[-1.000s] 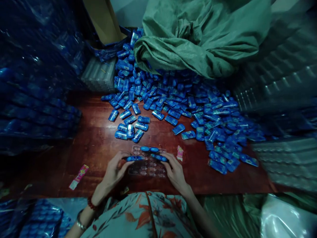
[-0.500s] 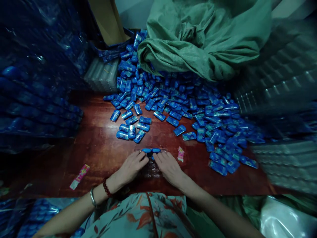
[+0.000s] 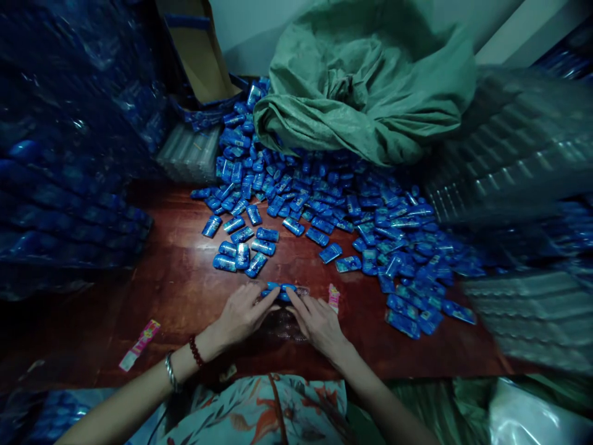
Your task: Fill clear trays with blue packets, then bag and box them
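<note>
Since a second ago, your left hand (image 3: 241,314) and right hand (image 3: 319,322) have closed inward, bringing the two blue packs they held to the pair already on the clear tray (image 3: 290,332). Those small blue packs (image 3: 282,289) now sit at the tray's far side, midway along the desk (image 3: 171,272) near its front edge. Your fingers rest on them from both sides; whether they pinch or just press, you cannot tell. Printed labels on the loose blue packs (image 3: 319,201), heaped from the desk's far edge toward its right edge, are too small to read, as is the lettering on the pink strip (image 3: 140,345) by the near left corner.
</note>
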Action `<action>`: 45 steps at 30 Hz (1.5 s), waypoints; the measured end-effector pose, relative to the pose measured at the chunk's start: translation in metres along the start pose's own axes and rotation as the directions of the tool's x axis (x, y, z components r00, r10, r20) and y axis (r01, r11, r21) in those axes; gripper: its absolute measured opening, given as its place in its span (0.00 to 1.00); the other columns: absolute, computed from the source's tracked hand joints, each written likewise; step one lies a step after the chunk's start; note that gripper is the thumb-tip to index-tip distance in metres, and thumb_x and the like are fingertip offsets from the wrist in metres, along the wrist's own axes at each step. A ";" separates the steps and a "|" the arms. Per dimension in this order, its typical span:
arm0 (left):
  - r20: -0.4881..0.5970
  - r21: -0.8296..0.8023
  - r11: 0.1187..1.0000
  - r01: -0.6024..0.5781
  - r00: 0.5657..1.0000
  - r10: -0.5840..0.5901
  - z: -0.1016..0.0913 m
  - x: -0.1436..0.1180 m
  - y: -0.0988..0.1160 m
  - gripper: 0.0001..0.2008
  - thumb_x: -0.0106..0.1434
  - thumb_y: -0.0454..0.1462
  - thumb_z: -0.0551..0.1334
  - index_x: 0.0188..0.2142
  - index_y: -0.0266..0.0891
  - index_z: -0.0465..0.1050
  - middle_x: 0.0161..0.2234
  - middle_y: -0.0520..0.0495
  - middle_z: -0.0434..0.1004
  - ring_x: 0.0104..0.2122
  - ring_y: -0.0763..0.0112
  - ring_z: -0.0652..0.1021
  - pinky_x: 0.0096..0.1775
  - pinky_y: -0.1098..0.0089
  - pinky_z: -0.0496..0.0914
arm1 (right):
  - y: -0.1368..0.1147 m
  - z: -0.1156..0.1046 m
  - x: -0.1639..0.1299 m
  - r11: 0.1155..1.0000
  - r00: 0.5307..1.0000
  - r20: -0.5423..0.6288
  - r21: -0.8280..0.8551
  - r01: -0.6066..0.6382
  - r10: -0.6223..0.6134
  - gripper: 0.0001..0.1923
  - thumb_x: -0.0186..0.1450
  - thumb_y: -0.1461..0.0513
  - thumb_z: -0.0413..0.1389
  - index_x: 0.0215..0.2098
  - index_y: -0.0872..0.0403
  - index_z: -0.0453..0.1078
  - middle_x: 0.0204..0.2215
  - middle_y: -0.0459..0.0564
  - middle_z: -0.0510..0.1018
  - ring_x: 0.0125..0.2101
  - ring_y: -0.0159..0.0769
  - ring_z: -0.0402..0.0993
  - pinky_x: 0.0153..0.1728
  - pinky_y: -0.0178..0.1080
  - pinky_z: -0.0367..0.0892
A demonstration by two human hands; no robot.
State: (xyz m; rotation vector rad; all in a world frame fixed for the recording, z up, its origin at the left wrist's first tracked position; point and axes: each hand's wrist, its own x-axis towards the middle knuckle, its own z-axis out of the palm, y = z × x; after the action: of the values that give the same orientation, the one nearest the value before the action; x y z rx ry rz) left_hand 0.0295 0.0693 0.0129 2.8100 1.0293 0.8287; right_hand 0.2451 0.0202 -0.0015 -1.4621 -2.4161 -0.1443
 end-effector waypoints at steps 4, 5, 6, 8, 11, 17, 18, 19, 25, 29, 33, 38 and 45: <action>-0.001 -0.086 0.991 0.099 0.995 -0.100 0.015 0.062 -0.031 0.11 0.66 0.34 0.53 0.46 0.37 0.69 0.38 0.43 0.71 0.38 0.67 0.72 0.37 0.69 0.68 | 0.038 0.003 0.004 0.976 0.971 -0.102 0.045 -0.213 0.216 0.17 0.68 0.66 0.46 0.52 0.54 0.67 0.28 0.49 0.73 0.30 0.34 0.67 0.35 0.36 0.61; 0.058 -0.051 0.993 0.109 0.993 -0.106 0.023 0.081 -0.039 0.12 0.66 0.33 0.53 0.47 0.37 0.69 0.41 0.41 0.71 0.40 0.65 0.72 0.38 0.67 0.68 | 0.051 0.003 0.009 0.958 0.956 -0.071 0.004 -0.287 0.286 0.17 0.67 0.67 0.46 0.50 0.54 0.69 0.30 0.50 0.73 0.32 0.36 0.67 0.36 0.37 0.61; 0.136 0.002 0.996 0.093 0.986 -0.092 0.032 0.101 -0.047 0.14 0.65 0.32 0.53 0.49 0.37 0.68 0.43 0.40 0.71 0.42 0.63 0.71 0.40 0.65 0.67 | 0.063 0.002 0.016 0.937 0.939 -0.015 -0.058 -0.345 0.344 0.17 0.65 0.69 0.47 0.50 0.53 0.69 0.35 0.53 0.74 0.35 0.38 0.67 0.36 0.38 0.61; 0.294 0.104 0.994 0.036 0.953 -0.065 0.050 0.135 -0.060 0.17 0.62 0.27 0.53 0.51 0.34 0.66 0.45 0.37 0.70 0.44 0.59 0.70 0.41 0.62 0.67 | 0.085 0.001 0.030 0.907 0.904 0.140 -0.191 -0.376 0.404 0.24 0.61 0.72 0.49 0.54 0.53 0.66 0.46 0.56 0.72 0.43 0.44 0.65 0.37 0.40 0.61; 0.428 0.141 0.989 -0.034 0.903 -0.030 0.071 0.166 -0.071 0.17 0.57 0.23 0.54 0.47 0.28 0.68 0.44 0.33 0.71 0.45 0.55 0.70 0.44 0.59 0.64 | 0.105 -0.001 0.046 0.921 0.870 0.332 -0.267 -0.284 0.365 0.33 0.56 0.75 0.50 0.59 0.52 0.60 0.56 0.57 0.64 0.51 0.48 0.59 0.40 0.43 0.60; 0.439 0.050 0.997 -0.057 0.898 0.029 0.067 0.156 -0.081 0.11 0.65 0.30 0.51 0.41 0.31 0.70 0.42 0.36 0.73 0.44 0.59 0.71 0.47 0.60 0.64 | 0.114 -0.001 0.042 0.960 0.885 0.372 -0.134 -0.246 0.279 0.22 0.64 0.65 0.49 0.57 0.55 0.62 0.49 0.58 0.70 0.47 0.47 0.61 0.39 0.43 0.61; 0.420 0.013 1.000 -0.020 0.907 0.012 0.061 0.146 -0.081 0.11 0.66 0.33 0.50 0.43 0.31 0.69 0.43 0.37 0.73 0.44 0.59 0.72 0.46 0.60 0.64 | 0.115 0.000 0.038 0.962 0.896 0.349 -0.083 -0.261 0.274 0.23 0.63 0.65 0.49 0.57 0.56 0.61 0.49 0.58 0.69 0.47 0.46 0.61 0.40 0.43 0.62; 0.385 -0.058 0.997 0.047 0.923 -0.021 0.053 0.135 -0.081 0.12 0.67 0.35 0.50 0.44 0.32 0.68 0.43 0.38 0.73 0.43 0.60 0.72 0.45 0.60 0.65 | 0.118 0.001 0.033 0.961 0.909 0.318 -0.025 -0.274 0.268 0.24 0.63 0.65 0.49 0.58 0.57 0.59 0.49 0.58 0.69 0.48 0.46 0.61 0.41 0.43 0.62; 0.228 -0.777 0.406 0.481 0.816 -0.530 -0.005 0.042 -0.051 0.22 0.60 0.41 0.61 0.53 0.41 0.62 0.45 0.45 0.74 0.43 0.66 0.75 0.45 0.65 0.70 | 0.131 0.011 0.014 0.929 0.934 0.196 0.162 -0.331 0.299 0.25 0.62 0.66 0.48 0.58 0.56 0.59 0.48 0.57 0.69 0.46 0.45 0.64 0.44 0.44 0.63; 0.277 -0.846 0.154 0.510 0.668 -0.691 -0.025 -0.006 -0.013 0.31 0.55 0.39 0.66 0.56 0.44 0.59 0.46 0.46 0.74 0.42 0.66 0.77 0.43 0.66 0.73 | 0.128 0.013 0.015 0.928 0.945 0.167 0.201 -0.313 0.282 0.18 0.65 0.61 0.46 0.51 0.57 0.65 0.42 0.58 0.72 0.42 0.46 0.66 0.42 0.46 0.63; 0.233 -0.814 0.144 0.563 0.544 -0.806 -0.015 -0.032 0.019 0.19 0.54 0.40 0.66 0.46 0.40 0.68 0.42 0.47 0.76 0.40 0.67 0.77 0.42 0.67 0.73 | 0.110 0.001 0.001 0.806 0.911 0.064 0.442 -0.392 0.408 0.15 0.66 0.57 0.45 0.46 0.55 0.67 0.40 0.55 0.74 0.41 0.42 0.69 0.45 0.45 0.64; 0.107 -0.775 0.208 0.597 0.447 -0.888 0.011 -0.042 0.031 0.13 0.56 0.40 0.64 0.39 0.38 0.69 0.36 0.48 0.76 0.36 0.71 0.77 0.41 0.69 0.73 | 0.066 -0.014 -0.033 0.182 0.663 0.378 0.767 -0.615 0.647 0.18 0.64 0.49 0.49 0.43 0.52 0.64 0.25 0.45 0.75 0.25 0.35 0.73 0.29 0.39 0.69; -0.086 -0.593 0.645 0.482 0.758 -0.646 0.026 -0.040 0.021 0.09 0.60 0.35 0.62 0.41 0.39 0.69 0.35 0.48 0.75 0.36 0.71 0.77 0.40 0.69 0.74 | 0.024 0.000 -0.056 -0.077 0.486 0.496 0.753 -0.653 0.720 0.24 0.59 0.46 0.54 0.46 0.54 0.62 0.19 0.39 0.68 0.17 0.29 0.66 0.17 0.32 0.62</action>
State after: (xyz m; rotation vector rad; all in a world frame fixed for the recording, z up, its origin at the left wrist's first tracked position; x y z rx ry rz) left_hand 0.0290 0.0321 -0.0240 1.7499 1.3500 1.2141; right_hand 0.2900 -0.0160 -0.0207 -1.7190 -0.8389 1.1920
